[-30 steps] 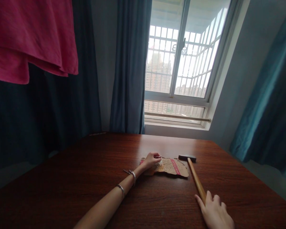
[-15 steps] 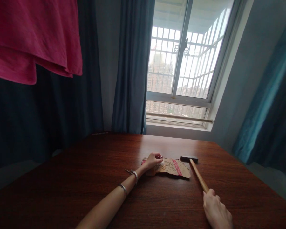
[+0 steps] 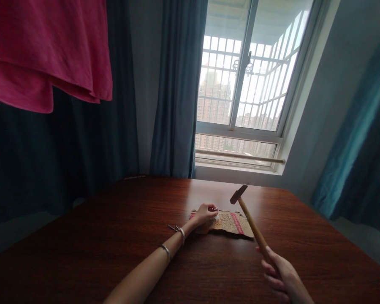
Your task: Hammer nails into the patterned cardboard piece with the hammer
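My right hand (image 3: 280, 272) is wrapped round the wooden handle of a hammer (image 3: 252, 223). The dark hammer head is raised above the far right part of the table, tilted, apart from the cardboard. A flat, ragged piece of cardboard (image 3: 231, 223) lies on the table, with a pink band and many small dark holes or marks. My left hand (image 3: 206, 213) rests at the cardboard's left part with thumb and fingers pinched together. Whatever is between those fingertips is too small to make out. Bracelets circle my left wrist and forearm.
The brown wooden table (image 3: 114, 245) spreads under both arms. A small thin dark object (image 3: 172, 228) shows beside the left wrist. Pink cloth (image 3: 50, 55) hangs at upper left, before dark blue curtains (image 3: 177, 93). A barred window (image 3: 240, 84) stands beyond the table.
My right hand has lifted the hammer, whose head has risen from near the tabletop and swung up and left. My left hand stays pinched at the cardboard.
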`<state>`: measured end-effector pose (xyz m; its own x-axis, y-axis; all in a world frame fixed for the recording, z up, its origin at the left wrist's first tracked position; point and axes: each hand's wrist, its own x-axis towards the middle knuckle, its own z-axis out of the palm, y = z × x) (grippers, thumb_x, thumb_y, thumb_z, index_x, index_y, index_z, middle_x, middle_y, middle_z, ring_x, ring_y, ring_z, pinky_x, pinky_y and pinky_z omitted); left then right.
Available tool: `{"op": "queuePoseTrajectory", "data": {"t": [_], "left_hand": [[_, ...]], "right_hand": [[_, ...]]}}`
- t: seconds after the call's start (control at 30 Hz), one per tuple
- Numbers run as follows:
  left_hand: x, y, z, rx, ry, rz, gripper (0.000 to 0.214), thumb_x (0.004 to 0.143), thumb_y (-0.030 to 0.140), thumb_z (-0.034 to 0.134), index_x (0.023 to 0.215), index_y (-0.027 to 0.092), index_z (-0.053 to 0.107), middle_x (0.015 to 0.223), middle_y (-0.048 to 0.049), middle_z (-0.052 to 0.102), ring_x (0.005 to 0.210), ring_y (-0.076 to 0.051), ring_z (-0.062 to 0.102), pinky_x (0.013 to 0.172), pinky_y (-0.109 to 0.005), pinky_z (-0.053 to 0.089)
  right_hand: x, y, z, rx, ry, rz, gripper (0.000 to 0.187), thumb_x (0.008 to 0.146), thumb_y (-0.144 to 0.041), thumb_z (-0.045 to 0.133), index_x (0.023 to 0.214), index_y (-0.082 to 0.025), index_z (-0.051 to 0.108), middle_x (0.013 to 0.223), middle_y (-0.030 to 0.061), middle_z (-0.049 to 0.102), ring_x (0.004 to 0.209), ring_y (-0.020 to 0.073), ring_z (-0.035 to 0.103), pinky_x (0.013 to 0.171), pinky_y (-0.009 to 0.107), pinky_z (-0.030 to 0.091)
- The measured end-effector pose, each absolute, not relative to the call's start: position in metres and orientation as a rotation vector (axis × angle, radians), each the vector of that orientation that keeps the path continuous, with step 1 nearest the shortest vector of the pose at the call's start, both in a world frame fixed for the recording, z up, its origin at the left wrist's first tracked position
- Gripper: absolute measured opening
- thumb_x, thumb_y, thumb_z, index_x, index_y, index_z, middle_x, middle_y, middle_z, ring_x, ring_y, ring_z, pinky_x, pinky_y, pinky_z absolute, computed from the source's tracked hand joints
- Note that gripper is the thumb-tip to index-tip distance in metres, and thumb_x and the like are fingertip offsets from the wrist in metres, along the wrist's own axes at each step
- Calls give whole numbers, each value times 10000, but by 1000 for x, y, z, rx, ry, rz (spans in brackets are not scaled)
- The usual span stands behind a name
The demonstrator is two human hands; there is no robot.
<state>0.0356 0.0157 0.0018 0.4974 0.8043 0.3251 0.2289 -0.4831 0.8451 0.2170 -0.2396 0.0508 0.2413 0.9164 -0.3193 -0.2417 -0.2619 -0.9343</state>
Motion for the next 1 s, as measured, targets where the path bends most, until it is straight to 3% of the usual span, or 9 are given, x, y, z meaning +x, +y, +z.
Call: {"op": "queuePoseTrajectory", "data": {"t": [0.13,0.3,0.47,0.6,0.8,1.0], "left_hand": [[36,18,0,2022,896,929,220,667,281,591,780,110,671,748,-41,670,700,-149,584,617,-207,407],[36,18,0,2050,942,902,243,683,299,578,805,110,670,775,-41,673,723,-149,581,620,-202,398],[35,15,2,2041,947,892,244,682,305,572,802,115,668,782,-37,674,736,-152,583,642,-206,402],[35,13,5,2020,946,895,253,680,309,564,796,111,672,780,-41,675,726,-154,583,638,-209,399],[35,10,8,2038,975,881,252,679,325,570,749,106,672,711,-33,657,666,-139,556,586,-201,375],[36,14,2,2038,971,906,252,667,312,566,742,99,679,711,-42,663,670,-144,566,572,-198,369]], "right_hand": [[193,-243,62,-1300,-698,1356,471,672,-522,596,1008,-199,534,491,-107,343,282,-6,182,269,105,80],[174,-246,64,-1199,-673,1306,707,606,-513,695,1195,-197,465,457,-121,329,299,-23,185,304,92,116],[167,-248,75,-1227,-638,1301,883,583,-541,705,1320,-201,356,453,-115,348,312,-24,161,314,95,74],[166,-250,81,-1222,-645,1310,890,584,-547,703,1333,-219,352,470,-100,369,318,-22,173,317,96,63],[161,-248,77,-1197,-662,1292,892,566,-522,728,1304,-140,403,451,-105,334,336,-20,190,325,94,87],[161,-247,81,-1186,-701,1240,871,624,-519,687,1345,-170,346,454,-108,345,319,-10,196,313,106,117]]}}
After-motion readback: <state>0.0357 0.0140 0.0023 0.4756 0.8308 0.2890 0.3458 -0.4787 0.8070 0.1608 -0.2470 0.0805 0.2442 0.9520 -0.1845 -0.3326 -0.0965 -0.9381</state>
